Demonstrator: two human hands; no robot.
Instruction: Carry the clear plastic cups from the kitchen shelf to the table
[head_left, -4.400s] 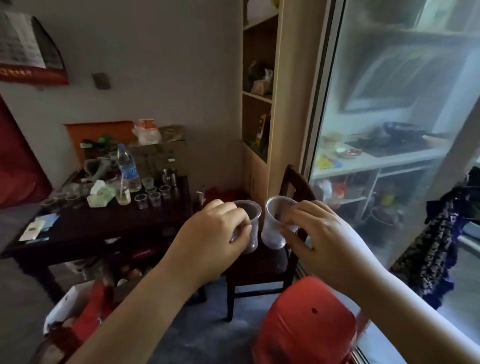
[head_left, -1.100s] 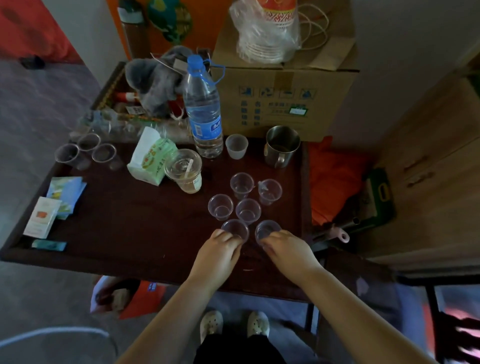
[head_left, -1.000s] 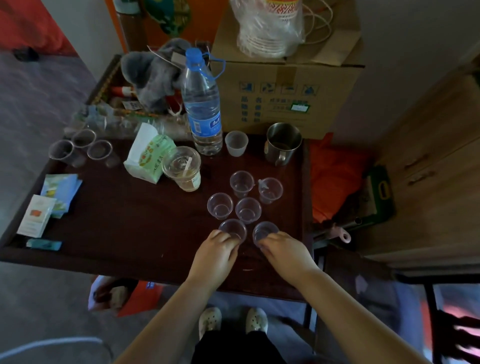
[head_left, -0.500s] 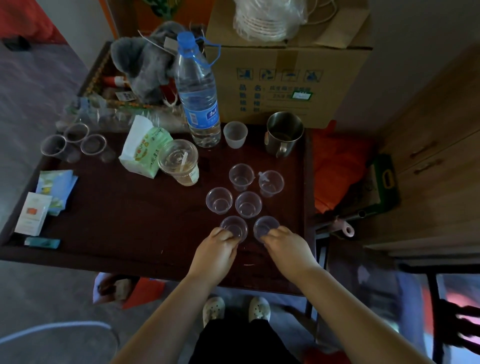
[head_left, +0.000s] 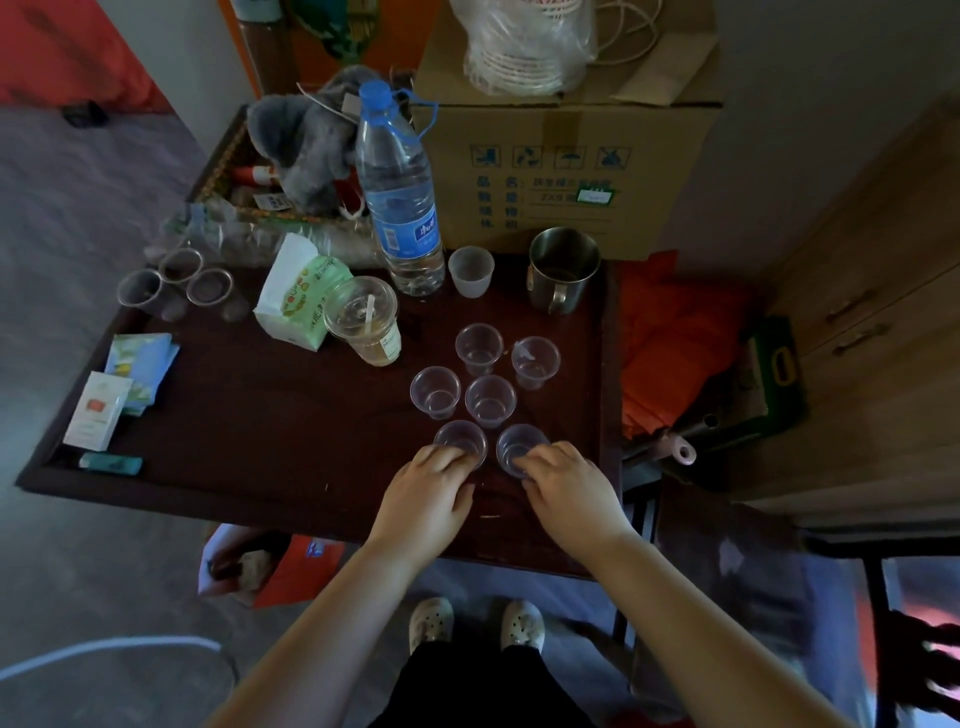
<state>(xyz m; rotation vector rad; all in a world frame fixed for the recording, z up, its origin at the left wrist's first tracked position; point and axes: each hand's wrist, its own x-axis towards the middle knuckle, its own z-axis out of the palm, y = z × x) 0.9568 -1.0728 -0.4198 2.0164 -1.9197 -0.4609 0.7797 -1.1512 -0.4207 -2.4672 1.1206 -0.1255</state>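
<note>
Two clear plastic cups stand upright near the front right of the dark wooden table (head_left: 260, 447). My left hand (head_left: 423, 499) curls around the near side of the left cup (head_left: 460, 439). My right hand (head_left: 571, 493) grips the right cup (head_left: 514, 447) the same way. Both cups rest on the tabletop. Just behind them several more clear cups (head_left: 488, 400) stand in a cluster. Three other clear cups (head_left: 179, 280) sit at the table's far left corner.
A water bottle (head_left: 397, 197), a lidded drink cup (head_left: 363, 322), a tissue pack (head_left: 298, 296), a frosted cup (head_left: 470, 270) and a steel mug (head_left: 561, 267) crowd the back. A cardboard box (head_left: 566, 156) stands behind. Packets and a lighter (head_left: 111, 462) lie at the left.
Some seconds ago I held the two cups in the air while approaching the table. Over the last second both hands have stayed on the cups at the table; only the view shifted slightly.
</note>
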